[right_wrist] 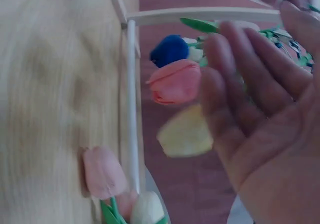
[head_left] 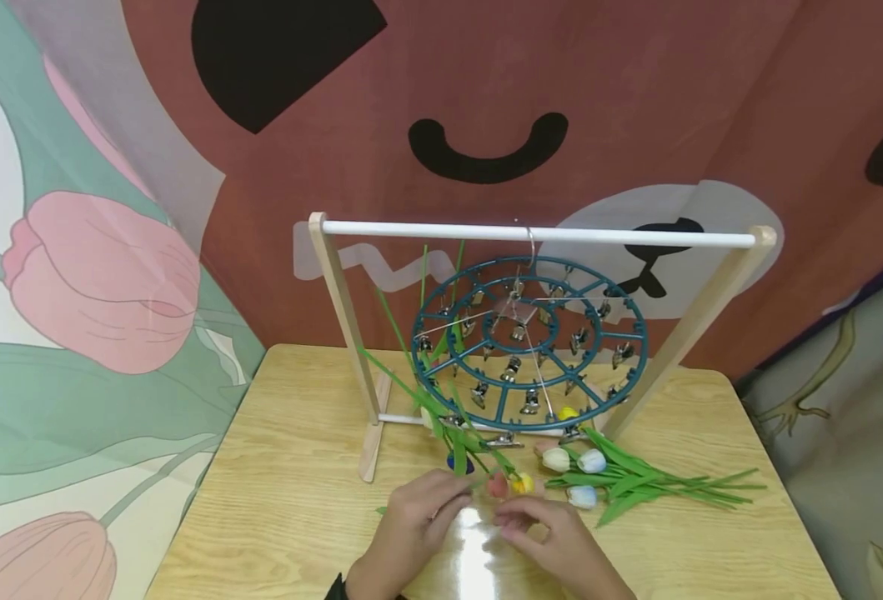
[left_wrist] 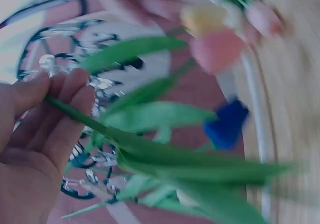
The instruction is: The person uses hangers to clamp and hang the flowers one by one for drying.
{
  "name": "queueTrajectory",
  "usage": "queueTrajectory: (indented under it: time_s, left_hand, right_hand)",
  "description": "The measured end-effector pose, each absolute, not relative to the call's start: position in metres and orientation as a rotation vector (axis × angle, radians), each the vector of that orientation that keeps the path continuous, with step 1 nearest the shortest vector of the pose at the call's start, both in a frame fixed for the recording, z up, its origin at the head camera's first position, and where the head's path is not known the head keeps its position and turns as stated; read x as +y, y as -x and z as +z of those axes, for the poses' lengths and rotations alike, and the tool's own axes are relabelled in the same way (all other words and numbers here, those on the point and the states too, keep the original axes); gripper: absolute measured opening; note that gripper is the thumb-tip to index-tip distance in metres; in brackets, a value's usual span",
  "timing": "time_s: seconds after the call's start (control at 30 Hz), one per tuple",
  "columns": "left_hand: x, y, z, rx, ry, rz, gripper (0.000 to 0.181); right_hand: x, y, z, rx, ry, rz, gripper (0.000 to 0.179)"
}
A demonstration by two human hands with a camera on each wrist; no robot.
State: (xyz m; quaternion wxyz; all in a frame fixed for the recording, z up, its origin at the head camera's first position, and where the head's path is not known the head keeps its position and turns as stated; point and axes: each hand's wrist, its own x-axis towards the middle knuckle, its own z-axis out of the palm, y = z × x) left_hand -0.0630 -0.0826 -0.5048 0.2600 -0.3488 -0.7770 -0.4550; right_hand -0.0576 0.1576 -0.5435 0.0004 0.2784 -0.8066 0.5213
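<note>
My left hand (head_left: 414,521) pinches the end of a green artificial tulip stem (left_wrist: 80,115) between thumb and fingertips, its long leaves (left_wrist: 200,159) spreading to the right in the left wrist view. That stem's bloom cannot be made out. My right hand (head_left: 554,533) has loosely bent fingers with nothing between them. Beyond it in the right wrist view are a blue tulip (right_wrist: 170,50), a coral tulip (right_wrist: 175,82) and a yellow tulip (right_wrist: 186,132). Above both hands, a round dark-teal clip hanger (head_left: 503,405) carries many metal clips, with green stems at its left side.
The hanger hangs by a hook from the white rod (head_left: 441,232) of a wooden stand (head_left: 347,321). On the table (head_left: 261,500), a bunch of tulips lies to the right, with white (head_left: 556,459) and pale blue (head_left: 582,497) blooms and stems (head_left: 681,483) pointing right. Printed cloth hangs behind.
</note>
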Motion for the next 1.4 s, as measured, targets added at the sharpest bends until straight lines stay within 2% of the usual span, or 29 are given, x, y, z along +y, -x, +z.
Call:
queueTrajectory:
  time_s: [0.2, 0.33, 0.43, 0.67, 0.83, 0.93, 1.07, 1.23, 1.4]
  left_hand:
    - [-0.074, 0.063, -0.497, -1.760, 0.843, -1.790, 0.026]
    - [-0.074, 0.063, -0.494, -1.655, 0.750, -1.948, 0.025]
    - [-0.076, 0.063, -0.491, -1.617, 0.676, -2.007, 0.025]
    - [-0.079, 0.066, -0.483, -1.531, 0.567, -2.046, 0.023]
    - [-0.078, 0.064, -0.488, -1.577, 0.623, -2.031, 0.037]
    - [-0.076, 0.063, -0.497, -1.621, 0.724, -2.029, 0.046]
    - [-0.070, 0.060, -0.509, -1.679, 0.849, -2.073, 0.049]
    - [-0.059, 0.056, -0.518, -1.679, 0.881, -2.229, 0.037]
    - [-0.052, 0.056, -0.520, -1.678, 0.779, -2.244, 0.023]
  right_hand:
    - [0.151, 0.059, -0.558, -2.738, -0.984, 1.484, 0.033]
    - [0.148, 0.059, -0.563, -2.800, -0.953, 1.336, 0.038]
    - [0.147, 0.059, -0.564, -2.830, -0.922, 1.310, 0.034]
    - [0.151, 0.060, -0.566, -2.789, -0.817, 1.620, 0.020]
    - [0.151, 0.058, -0.565, -2.658, -0.810, 1.537, 0.015]
    - [0.150, 0.056, -0.561, -2.562, -0.831, 1.472, 0.019]
    - [0.147, 0.056, -0.552, -2.438, -0.856, 1.438, 0.024]
    - [0.141, 0.059, -0.541, -2.293, -0.914, 1.414, 0.030]
    - [0.141, 0.059, -0.536, -2.292, -0.896, 1.309, 0.028]
